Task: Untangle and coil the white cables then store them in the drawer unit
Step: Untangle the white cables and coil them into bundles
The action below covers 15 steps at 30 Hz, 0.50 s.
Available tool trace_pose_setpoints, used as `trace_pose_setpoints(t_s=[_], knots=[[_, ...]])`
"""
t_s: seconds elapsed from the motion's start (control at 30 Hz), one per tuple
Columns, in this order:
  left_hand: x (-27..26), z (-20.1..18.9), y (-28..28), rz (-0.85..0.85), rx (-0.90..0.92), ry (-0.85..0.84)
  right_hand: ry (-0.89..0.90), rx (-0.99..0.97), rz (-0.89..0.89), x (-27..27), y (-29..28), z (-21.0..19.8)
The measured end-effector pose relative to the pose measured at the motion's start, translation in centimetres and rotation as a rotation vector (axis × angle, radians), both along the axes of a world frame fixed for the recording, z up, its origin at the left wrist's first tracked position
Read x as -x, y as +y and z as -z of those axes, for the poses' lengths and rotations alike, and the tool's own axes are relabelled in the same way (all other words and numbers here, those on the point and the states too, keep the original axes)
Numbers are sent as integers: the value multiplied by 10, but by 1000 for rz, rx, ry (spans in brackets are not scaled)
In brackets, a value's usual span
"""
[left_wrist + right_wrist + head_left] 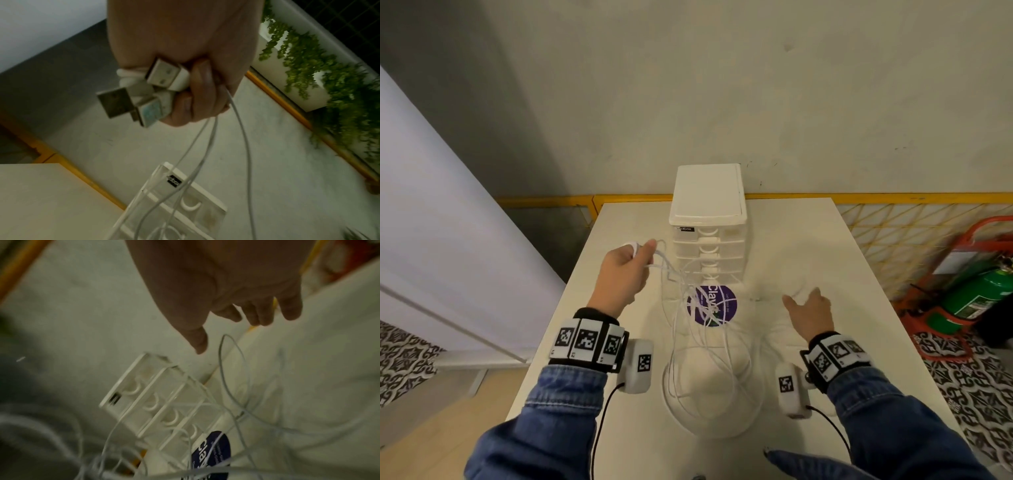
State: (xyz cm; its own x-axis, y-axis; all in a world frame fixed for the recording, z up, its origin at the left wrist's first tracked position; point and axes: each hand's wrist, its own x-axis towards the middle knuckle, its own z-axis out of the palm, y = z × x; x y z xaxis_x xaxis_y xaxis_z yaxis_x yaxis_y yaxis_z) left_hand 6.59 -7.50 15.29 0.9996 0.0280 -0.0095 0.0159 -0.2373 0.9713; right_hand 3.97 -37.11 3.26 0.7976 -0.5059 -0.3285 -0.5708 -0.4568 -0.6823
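Note:
Several thin white cables lie in a loose tangle of loops on the white table, in front of a small white drawer unit with clear drawers. My left hand is raised to the left of the unit and grips the cables' plug ends; the left wrist view shows the USB plugs bunched in its curled fingers, with strands hanging down. My right hand hovers over the table right of the tangle, fingers loosely spread, holding nothing; a cable loop lies just below it.
A round purple sticker sits on the table under the cables. A yellow wire fence runs behind the table. A green extinguisher in a red stand lies on the patterned floor to the right.

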Motion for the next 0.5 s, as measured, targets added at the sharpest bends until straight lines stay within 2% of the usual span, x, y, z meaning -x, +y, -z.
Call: trace_pose_setpoints(t_s=[0.1, 0.17, 0.27, 0.33, 0.4, 0.5], knots=[[6, -11, -14, 129, 26, -20, -461, 110, -250, -2, 25, -25], [10, -19, -23, 203, 41, -46, -616, 102, -509, -6, 45, -36], [16, -31, -32, 292, 72, -94, -668, 156, -810, -14, 67, -39], [17, -36, -34, 299, 94, -116, -620, 265, -920, -18, 74, -32], [16, -39, -32, 218, 107, -118, -515, 315, -929, -20, 72, -26], [12, -36, -20, -34, 109, -90, -540, 115, -820, -17, 54, -18]])
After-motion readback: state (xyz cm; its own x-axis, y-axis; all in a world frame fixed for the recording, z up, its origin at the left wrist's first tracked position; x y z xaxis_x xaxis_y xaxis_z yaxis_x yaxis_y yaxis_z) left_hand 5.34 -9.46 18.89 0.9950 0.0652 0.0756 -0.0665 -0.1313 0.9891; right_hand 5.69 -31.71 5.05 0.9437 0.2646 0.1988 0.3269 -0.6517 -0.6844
